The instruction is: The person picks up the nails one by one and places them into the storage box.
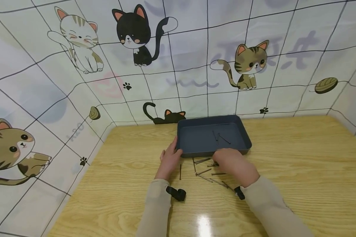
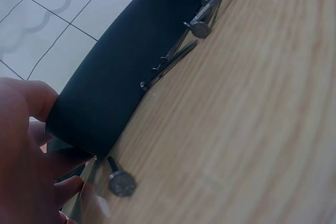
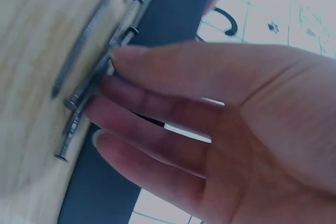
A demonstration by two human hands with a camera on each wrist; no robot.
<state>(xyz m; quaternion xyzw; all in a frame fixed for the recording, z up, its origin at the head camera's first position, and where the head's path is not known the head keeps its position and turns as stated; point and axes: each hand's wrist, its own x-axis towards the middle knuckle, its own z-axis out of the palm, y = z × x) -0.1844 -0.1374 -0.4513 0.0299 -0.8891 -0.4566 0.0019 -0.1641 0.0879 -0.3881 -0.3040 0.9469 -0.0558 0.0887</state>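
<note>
A dark blue rectangular tray (image 1: 195, 133) lies on the wooden table, with several nails (image 1: 224, 138) inside it. My left hand (image 1: 169, 162) holds the tray's near left corner, thumb at the front and fingers along the left side. Beside that hand lies a lone nail (image 1: 180, 171), its round head large in the left wrist view. At the tray's front wall, my right hand (image 1: 236, 166) pinches a nail (image 3: 97, 77) between thumb and fingertips. Several loose nails (image 1: 204, 178) are scattered on the table in front of the tray, some right beside the right fingertips.
The table (image 1: 299, 158) has a light wood grain. Behind it and at the sides hangs a white gridded sheet (image 1: 192, 59) printed with cartoon cats. Each wrist carries a small black camera (image 1: 178, 194).
</note>
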